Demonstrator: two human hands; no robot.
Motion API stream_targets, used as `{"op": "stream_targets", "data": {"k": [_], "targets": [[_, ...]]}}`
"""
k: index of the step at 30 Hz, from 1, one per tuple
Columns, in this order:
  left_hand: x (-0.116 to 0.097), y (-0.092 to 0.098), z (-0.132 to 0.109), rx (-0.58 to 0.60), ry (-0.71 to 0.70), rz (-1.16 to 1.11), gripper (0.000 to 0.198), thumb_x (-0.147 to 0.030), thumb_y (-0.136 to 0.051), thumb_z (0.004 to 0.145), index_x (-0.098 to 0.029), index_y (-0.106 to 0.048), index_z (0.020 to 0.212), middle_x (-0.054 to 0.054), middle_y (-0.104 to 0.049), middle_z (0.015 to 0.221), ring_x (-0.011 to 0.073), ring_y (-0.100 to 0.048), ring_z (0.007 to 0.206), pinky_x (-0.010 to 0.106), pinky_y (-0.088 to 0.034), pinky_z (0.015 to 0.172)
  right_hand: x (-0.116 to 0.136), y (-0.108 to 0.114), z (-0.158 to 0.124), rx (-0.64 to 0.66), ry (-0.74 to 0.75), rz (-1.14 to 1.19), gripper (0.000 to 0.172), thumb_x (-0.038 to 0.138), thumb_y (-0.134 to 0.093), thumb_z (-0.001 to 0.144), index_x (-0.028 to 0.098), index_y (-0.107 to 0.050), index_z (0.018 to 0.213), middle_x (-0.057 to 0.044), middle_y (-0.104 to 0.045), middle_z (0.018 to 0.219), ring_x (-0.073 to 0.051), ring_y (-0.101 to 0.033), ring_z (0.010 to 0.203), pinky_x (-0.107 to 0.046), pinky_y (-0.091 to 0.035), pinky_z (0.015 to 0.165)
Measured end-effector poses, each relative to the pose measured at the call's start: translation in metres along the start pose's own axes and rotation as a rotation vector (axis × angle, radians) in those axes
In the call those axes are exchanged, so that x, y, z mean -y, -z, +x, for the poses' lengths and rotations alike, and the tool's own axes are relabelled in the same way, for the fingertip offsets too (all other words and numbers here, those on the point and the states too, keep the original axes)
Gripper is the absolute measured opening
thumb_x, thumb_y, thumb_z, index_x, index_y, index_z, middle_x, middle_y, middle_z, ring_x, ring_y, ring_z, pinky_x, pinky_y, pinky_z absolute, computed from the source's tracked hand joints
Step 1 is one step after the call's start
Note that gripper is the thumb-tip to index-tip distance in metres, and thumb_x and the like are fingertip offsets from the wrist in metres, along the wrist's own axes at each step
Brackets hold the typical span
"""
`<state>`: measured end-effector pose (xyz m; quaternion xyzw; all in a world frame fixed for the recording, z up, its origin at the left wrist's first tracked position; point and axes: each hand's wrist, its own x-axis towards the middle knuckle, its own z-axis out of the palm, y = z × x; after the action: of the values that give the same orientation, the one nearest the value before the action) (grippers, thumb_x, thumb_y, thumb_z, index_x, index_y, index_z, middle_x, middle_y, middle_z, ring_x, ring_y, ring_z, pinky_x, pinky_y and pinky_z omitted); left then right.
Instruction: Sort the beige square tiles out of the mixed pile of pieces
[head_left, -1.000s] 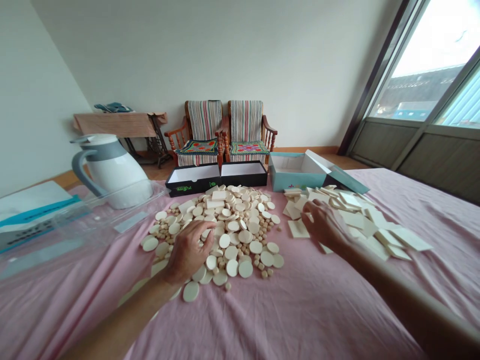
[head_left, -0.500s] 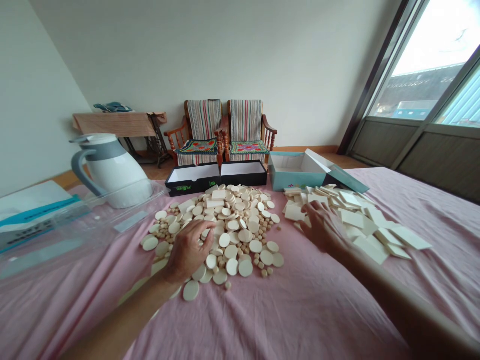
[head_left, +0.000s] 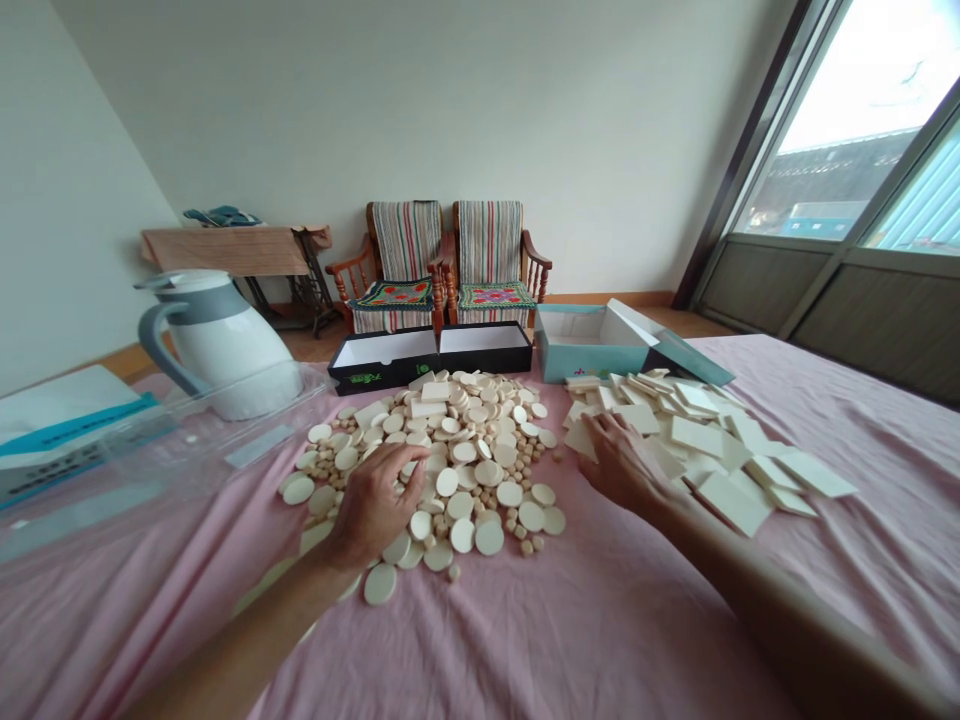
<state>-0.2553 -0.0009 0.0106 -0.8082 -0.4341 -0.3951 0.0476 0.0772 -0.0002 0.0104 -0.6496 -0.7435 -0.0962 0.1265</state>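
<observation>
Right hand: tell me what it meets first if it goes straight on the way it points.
The right hand points forward and left, so its fingers would meet the nearest cream square tile first. Depth is unclear, so they may already be touching it.

Nothing legible. Black box (head_left: 480,348): small green logo (head_left: 365,379) on front, too small to read. Carton (head_left: 52,470), left, blue stripe: dark print (head_left: 56,468), blurred, unreadable.

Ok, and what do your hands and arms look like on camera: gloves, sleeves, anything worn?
The left hand and right hand are bare, without gloves, and the forearms show no sleeves. I can't see rings, a watch, bands or cables on either.
</observation>
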Motion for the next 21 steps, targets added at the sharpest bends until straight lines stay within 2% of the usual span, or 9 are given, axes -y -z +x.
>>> {"op": "stream_targets", "data": {"k": [5,8,11,13,15,17,19,21], "targets": [[0.000,0.000,0.001,-0.001,-0.006,-0.004,0.013,-0.018,-0.050,0.087,-0.018,-0.062,0.092,0.005,-0.068,0.089,0.0183,-0.063,0.086,0.030,-0.049,0.078,-0.041,0.020,0.012,-0.185,-0.216,-0.060,0.045,0.038,-0.049,0.082,0.010,-0.055,0.117,-0.017,-0.063,0.105,-0.031,-0.053,0.100,-0.038,-0.041,0.084],[0.000,0.000,0.001,-0.004,-0.006,-0.005,0.013,-0.018,-0.050,0.087,-0.018,-0.062,0.092,0.004,-0.068,0.088,0.0182,-0.063,0.085,0.030,-0.049,0.078,-0.067,0.028,0.016,-0.235,-0.348,-0.128,0.047,0.036,-0.047,0.083,0.008,-0.055,0.120,-0.020,-0.062,0.108,-0.033,-0.054,0.099,-0.041,-0.041,0.082],[0.000,0.000,0.001,-0.006,-0.008,-0.006,0.013,-0.018,-0.050,0.087,-0.018,-0.063,0.092,0.004,-0.068,0.088,0.0180,-0.064,0.085,0.030,-0.049,0.078,-0.074,0.029,0.013,-0.253,-0.333,-0.114,0.047,0.035,-0.047,0.084,0.011,-0.054,0.124,-0.019,-0.058,0.121,-0.035,-0.051,0.108,-0.045,-0.040,0.086],[0.001,-0.001,0.001,-0.003,-0.007,-0.004,0.013,-0.018,-0.050,0.087,-0.018,-0.063,0.092,0.004,-0.068,0.088,0.0180,-0.064,0.085,0.030,-0.049,0.077,-0.067,0.028,0.007,-0.136,-0.192,0.008,0.041,0.034,-0.049,0.084,0.014,-0.058,0.119,-0.015,-0.060,0.120,-0.031,-0.053,0.107,-0.043,-0.041,0.089],[0.001,-0.001,0.000,0.000,-0.005,-0.002,0.013,-0.018,-0.050,0.087,-0.018,-0.063,0.092,0.004,-0.067,0.088,0.0180,-0.063,0.085,0.030,-0.049,0.077,-0.054,0.029,-0.001,0.073,0.022,0.156,0.038,0.030,-0.055,0.079,0.018,-0.061,0.115,-0.012,-0.062,0.117,-0.027,-0.054,0.106,-0.039,-0.041,0.090],[0.001,-0.001,0.000,0.003,-0.001,-0.002,0.013,-0.018,-0.050,0.087,-0.018,-0.062,0.092,0.004,-0.067,0.088,0.0181,-0.063,0.085,0.030,-0.049,0.077,-0.040,0.031,-0.009,0.240,0.179,0.211,0.046,0.023,-0.060,0.073,0.021,-0.060,0.118,-0.010,-0.060,0.122,-0.027,-0.052,0.111,-0.041,-0.039,0.094],[0.001,0.000,0.000,0.006,0.001,-0.005,0.013,-0.018,-0.050,0.087,-0.018,-0.062,0.092,0.004,-0.067,0.088,0.0181,-0.063,0.085,0.030,-0.049,0.077,-0.030,0.032,-0.015,0.308,0.206,0.173,0.053,0.016,-0.060,0.068,0.022,-0.058,0.121,-0.010,-0.057,0.126,-0.029,-0.050,0.115,-0.045,-0.036,0.097],[0.000,0.001,0.000,0.007,0.003,-0.006,0.013,-0.018,-0.051,0.087,-0.018,-0.062,0.092,0.004,-0.067,0.088,0.0181,-0.063,0.085,0.030,-0.049,0.077,-0.025,0.031,-0.018,0.320,0.181,0.138,0.051,0.014,-0.059,0.069,0.021,-0.060,0.119,-0.012,-0.058,0.124,-0.030,-0.051,0.113,-0.046,-0.036,0.095]]}}
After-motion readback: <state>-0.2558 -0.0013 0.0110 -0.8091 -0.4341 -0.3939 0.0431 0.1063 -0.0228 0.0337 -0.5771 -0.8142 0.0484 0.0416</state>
